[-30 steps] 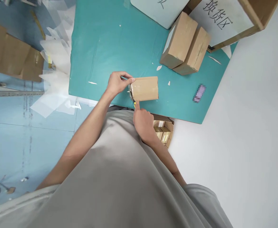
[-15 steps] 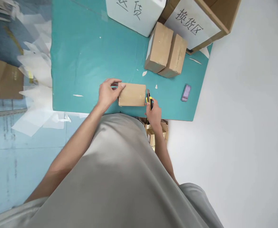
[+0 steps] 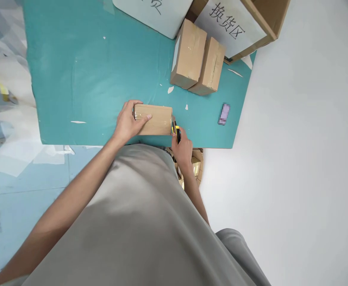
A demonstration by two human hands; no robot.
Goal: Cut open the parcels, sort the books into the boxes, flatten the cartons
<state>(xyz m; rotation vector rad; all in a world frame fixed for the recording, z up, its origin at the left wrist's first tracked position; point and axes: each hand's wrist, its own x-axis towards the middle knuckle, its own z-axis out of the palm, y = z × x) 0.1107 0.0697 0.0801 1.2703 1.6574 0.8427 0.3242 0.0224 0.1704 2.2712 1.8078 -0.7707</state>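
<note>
Near the front edge of the green table [image 3: 102,79] lies a small brown cardboard box [image 3: 158,121]. My left hand [image 3: 127,121] grips its left end, the thumb resting on top and the fingers around the far side. A yellow and black box cutter [image 3: 177,133] is held in my right hand [image 3: 183,149], closed around the handle. Its blade end is at the box's right end; whether it cuts into the cardboard I cannot tell.
Two taped cardboard boxes [image 3: 188,55] stand side by side farther back. Behind them are a white bin [image 3: 158,16] and a large labelled carton [image 3: 233,28]. A pixelated purple item [image 3: 223,114] lies at right. Paper sheets [image 3: 10,139] are heaped left; an open carton [image 3: 200,169] sits below the table edge.
The view has shifted, so the table and boxes sit farther left. My left thumb reaches farther across the box top. The box cutter has come closer to the box's right end.
</note>
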